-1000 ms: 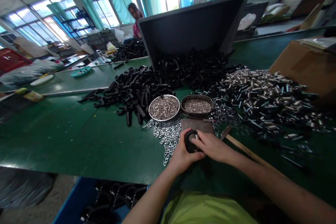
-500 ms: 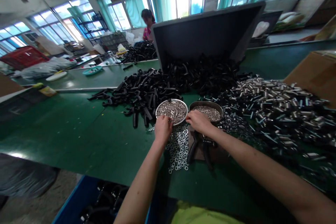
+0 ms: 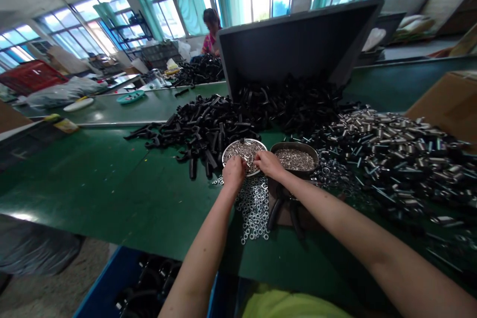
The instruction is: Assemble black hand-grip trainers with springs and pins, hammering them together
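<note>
My left hand (image 3: 234, 171) is closed in a pinch at the front left rim of a white round dish (image 3: 224, 158) heaped with small metal pins. My right hand (image 3: 270, 164) reaches over the dish's right side, its fingertips pinched together close to the left ones. Whatever either hand holds is too small to make out. Beside the dish, an oval metal tin (image 3: 296, 159) holds more tiny metal parts. Below my hands lie many loose washer-like rings (image 3: 255, 216). A black-handled tool (image 3: 294, 218) rests partly under my right forearm on a brown block.
Black plastic parts (image 3: 203, 134) are piled before a tilted grey bin (image 3: 298, 49). Metal cylinders (image 3: 391, 134) spread at the right near a cardboard box (image 3: 447, 104). A blue crate (image 3: 108, 288) stands below the table edge. Another person (image 3: 211, 35) sits across the table.
My right hand has moved left from the oval tin's edge to the round dish, close to my left hand. The left hand stays by the dish's rim.
</note>
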`<state>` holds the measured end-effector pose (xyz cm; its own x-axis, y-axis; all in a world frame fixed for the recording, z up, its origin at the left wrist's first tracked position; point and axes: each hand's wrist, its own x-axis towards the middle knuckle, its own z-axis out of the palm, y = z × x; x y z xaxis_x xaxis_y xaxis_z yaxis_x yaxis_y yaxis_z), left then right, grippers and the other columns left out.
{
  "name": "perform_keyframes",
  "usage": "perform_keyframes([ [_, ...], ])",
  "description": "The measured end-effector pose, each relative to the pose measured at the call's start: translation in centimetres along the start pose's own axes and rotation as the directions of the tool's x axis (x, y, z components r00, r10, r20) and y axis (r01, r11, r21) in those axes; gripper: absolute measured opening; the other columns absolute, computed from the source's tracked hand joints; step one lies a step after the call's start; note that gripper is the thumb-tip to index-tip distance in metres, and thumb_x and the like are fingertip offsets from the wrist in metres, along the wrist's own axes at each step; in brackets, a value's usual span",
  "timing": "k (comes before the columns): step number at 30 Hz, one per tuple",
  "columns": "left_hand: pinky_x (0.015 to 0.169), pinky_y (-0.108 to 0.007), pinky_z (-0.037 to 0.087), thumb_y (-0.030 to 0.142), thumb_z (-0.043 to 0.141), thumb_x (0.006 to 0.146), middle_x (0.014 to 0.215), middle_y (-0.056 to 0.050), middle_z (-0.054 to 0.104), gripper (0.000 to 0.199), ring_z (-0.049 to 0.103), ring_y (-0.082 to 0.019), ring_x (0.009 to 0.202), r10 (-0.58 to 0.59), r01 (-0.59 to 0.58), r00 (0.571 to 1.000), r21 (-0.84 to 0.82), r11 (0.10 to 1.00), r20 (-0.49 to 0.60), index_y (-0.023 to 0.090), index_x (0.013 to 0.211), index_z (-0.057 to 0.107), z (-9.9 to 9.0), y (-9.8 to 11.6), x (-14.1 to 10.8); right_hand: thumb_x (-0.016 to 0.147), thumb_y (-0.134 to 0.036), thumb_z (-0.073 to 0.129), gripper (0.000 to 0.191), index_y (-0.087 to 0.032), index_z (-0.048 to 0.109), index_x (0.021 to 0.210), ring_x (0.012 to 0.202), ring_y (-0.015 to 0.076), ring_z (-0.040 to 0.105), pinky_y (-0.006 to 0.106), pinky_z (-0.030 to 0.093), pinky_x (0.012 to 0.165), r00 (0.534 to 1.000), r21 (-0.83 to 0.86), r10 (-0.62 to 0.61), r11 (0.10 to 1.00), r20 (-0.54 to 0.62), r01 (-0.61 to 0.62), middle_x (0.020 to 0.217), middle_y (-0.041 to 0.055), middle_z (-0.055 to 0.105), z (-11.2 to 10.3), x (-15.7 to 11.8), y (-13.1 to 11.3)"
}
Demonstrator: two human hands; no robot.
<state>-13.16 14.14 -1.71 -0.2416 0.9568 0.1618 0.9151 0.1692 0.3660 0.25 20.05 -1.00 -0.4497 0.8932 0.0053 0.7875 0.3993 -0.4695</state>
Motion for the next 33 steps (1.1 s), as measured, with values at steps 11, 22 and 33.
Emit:
perform_keyframes([
  [11,0.051,-0.027,0.048,0.034,0.045,0.084,0.073,0.000,0.064,0.015,0.059,-0.013,0.052,-0.054,0.215,0.974,-0.815,0.538,0.221,0.021,0.079,0.039,0.8,1.9,-4.5,0.086,-0.035,0.047,0.026,-0.014,0.062,0.082,0.050,0.0105,0.054,0.023,0.040,0.051,0.997,0.249,0.041,0.967,0.066,-0.057,0.066,0.0006,0.062,-3.3,-6.9,6.4],
  [22,0.045,-0.020,0.043,0.038,0.065,0.071,0.060,0.002,0.059,0.025,0.052,-0.008,0.046,-0.024,0.429,0.889,-0.814,0.391,0.457,0.014,0.073,0.058,2.2,2.3,-10.4,0.082,-0.014,0.048,0.015,-0.017,0.058,0.094,0.077,0.0168,0.062,0.026,0.041,0.067,0.996,-0.011,-0.032,0.999,0.087,0.034,0.084,0.0061,0.067,-2.8,-8.9,7.2],
  [33,0.063,-0.025,0.041,0.031,0.058,0.081,0.070,0.000,0.066,0.015,0.060,-0.016,0.068,0.214,-0.051,0.945,-0.533,0.845,0.248,0.020,0.075,0.064,2.1,5.5,-8.5,0.090,-0.039,0.045,0.029,-0.022,0.053,0.111,0.095,0.0245,0.062,0.032,0.043,0.072,0.993,-0.275,-0.008,0.961,0.115,0.039,0.106,0.0092,0.066,-4.2,-12.5,7.6],
])
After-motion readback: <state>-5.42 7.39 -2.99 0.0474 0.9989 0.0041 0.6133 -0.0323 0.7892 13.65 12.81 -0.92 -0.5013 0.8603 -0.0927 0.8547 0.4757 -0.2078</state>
